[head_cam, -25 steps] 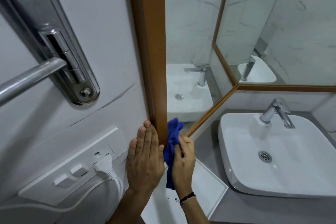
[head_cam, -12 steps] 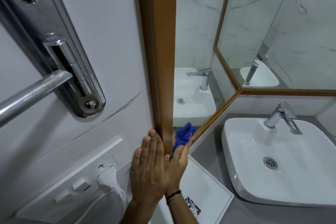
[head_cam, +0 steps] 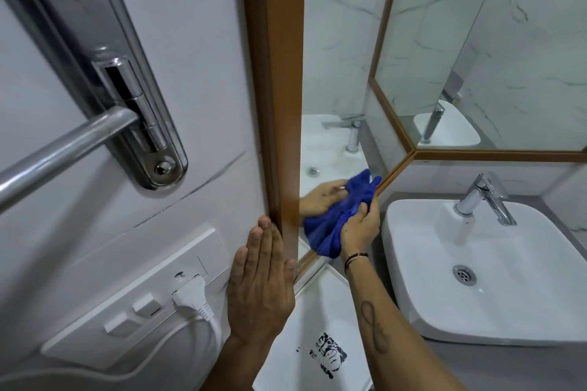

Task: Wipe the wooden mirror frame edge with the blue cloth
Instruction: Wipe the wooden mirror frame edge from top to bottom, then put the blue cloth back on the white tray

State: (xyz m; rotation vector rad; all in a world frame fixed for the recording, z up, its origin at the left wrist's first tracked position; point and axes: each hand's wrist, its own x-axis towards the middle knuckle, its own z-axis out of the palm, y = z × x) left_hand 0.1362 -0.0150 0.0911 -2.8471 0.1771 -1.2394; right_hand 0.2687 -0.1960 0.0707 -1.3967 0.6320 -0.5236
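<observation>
The wooden mirror frame [head_cam: 276, 79] runs as a vertical brown strip down the middle, with a lower edge [head_cam: 394, 173] slanting away to the right. My left hand [head_cam: 260, 282] lies flat and open against the wall, fingertips touching the foot of the vertical strip. My right hand [head_cam: 360, 228] grips the bunched blue cloth [head_cam: 333, 219] against the mirror glass, just right of the vertical strip and above the lower frame edge. The mirror reflects the hand and cloth.
A white basin [head_cam: 495, 270] with a chrome tap [head_cam: 486, 197] sits at right on a grey counter. A white socket panel with a plugged-in cord [head_cam: 190, 295] is at lower left. A chrome towel bar bracket [head_cam: 104, 73] sticks out at upper left. A white tray [head_cam: 314, 343] lies below.
My right hand has carried the cloth from the bottom of the vertical strip out to the right, onto the mirror near the lower edge. My left hand has stayed flat on the wall.
</observation>
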